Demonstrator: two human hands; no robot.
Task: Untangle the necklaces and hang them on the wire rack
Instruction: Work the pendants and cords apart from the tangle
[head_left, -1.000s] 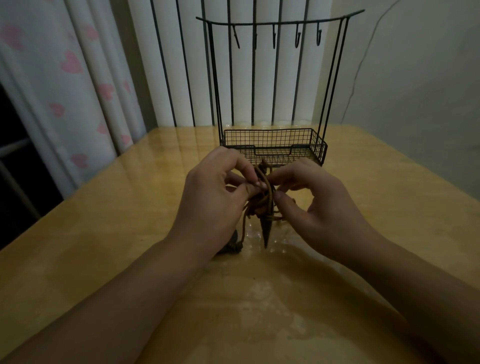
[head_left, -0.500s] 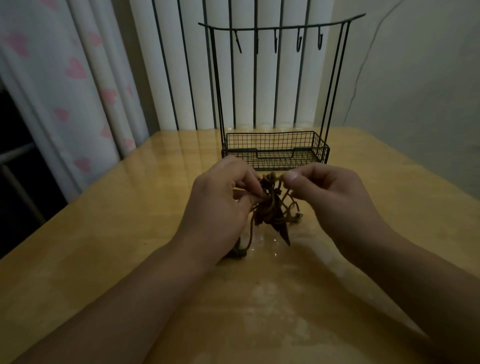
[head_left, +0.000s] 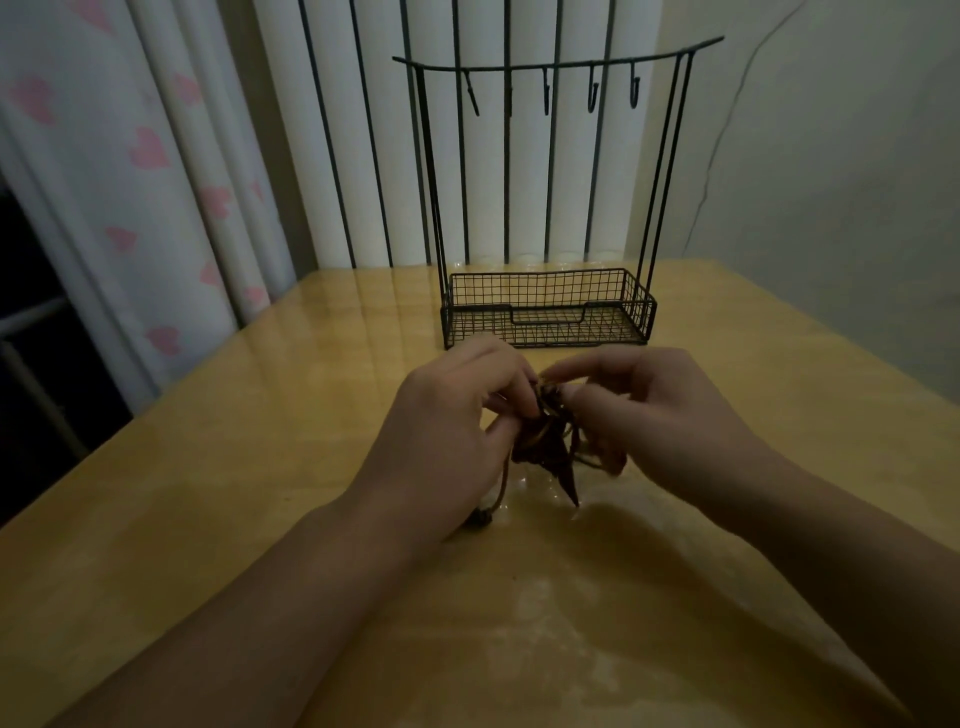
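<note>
A glossy yellow wooden table (head_left: 218, 467) carries a black wire rack (head_left: 545, 306) with a basket base, its top hooks (head_left: 545, 96) bare. Just in front of the rack, left hand (head_left: 452, 441) and right hand (head_left: 670, 426) both pinch a knotted bundle of brown cord necklaces (head_left: 545, 441). Untangling looks unfinished; all hanging remains.

Glossy yellow table (head_left: 208, 493); heart-print curtain (head_left: 130, 208) left; white blinds (head_left: 524, 171) behind.
</note>
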